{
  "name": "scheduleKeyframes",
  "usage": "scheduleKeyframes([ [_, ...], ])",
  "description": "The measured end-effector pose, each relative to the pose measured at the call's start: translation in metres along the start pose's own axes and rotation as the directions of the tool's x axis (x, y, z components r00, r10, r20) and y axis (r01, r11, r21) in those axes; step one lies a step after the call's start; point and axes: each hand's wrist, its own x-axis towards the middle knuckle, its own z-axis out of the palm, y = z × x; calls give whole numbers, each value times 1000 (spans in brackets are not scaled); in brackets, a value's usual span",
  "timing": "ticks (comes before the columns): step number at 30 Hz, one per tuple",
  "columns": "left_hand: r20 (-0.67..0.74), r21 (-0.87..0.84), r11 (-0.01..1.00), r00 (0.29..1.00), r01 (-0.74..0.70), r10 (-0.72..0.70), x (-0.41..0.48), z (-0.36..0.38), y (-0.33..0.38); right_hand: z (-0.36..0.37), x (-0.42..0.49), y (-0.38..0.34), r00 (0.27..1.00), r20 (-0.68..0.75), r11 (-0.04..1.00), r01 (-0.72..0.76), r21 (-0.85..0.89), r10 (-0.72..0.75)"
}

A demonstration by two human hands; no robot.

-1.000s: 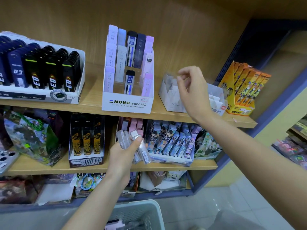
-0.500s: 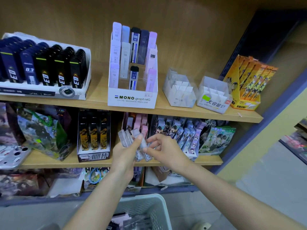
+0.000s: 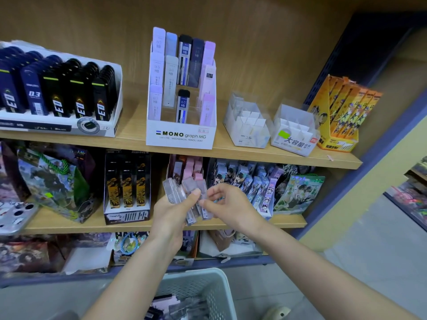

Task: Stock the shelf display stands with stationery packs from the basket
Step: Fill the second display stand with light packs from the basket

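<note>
While above the basket (image 3: 218,273), left hand (image 3: 171,218) and right hand (image 3: 231,206) on packs (image 3: 176,191).

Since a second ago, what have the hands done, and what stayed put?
The right hand dropped from the clear stands on the upper shelf to the packs fanned in the left hand, and its fingers now pinch one. The left hand kept its grip on the packs; stands and basket stayed as they were.

Bare shelf (image 3: 134,125) between lead tray (image 3: 57,129), MONO stand (image 3: 181,135)
</note>
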Motion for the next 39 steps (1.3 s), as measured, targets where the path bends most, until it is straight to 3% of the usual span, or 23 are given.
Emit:
scheduleKeyframes([
  [4, 3, -7, 1000, 1000, 16, -16, -1, -1, 3, -19, -7, -15, 996, -34, 996, 75, -50, -77],
  [8, 35, -71, 997, 999, 39, -37, -1, -2, 6, -65, -6, -44, 956, -193, 975, 221, -25, -222],
  [13, 30, -103, 993, 998, 57, -54, -2, -3, 8, -103, 31, -73, 800, -450, 912, 399, -95, -397],
  [17, 56, -58, 996, 997, 62, -59, -1, -4, 7, -121, 69, -83, 697, -591, 910, 366, -195, -406],
  [25, 72, -36, 994, 992, 106, -103, 2, -4, 7, -131, 95, -90, 746, -469, 872, 318, -372, -472],
  [31, 107, -18, 997, 991, 81, -79, 3, -6, 8, -130, 96, -81, 856, -320, 893, 299, -336, -407],
  [39, 133, 71, 996, 989, 60, -69, 0, -5, 8, -124, 106, -65, 811, -405, 859, 216, -464, -422],
])
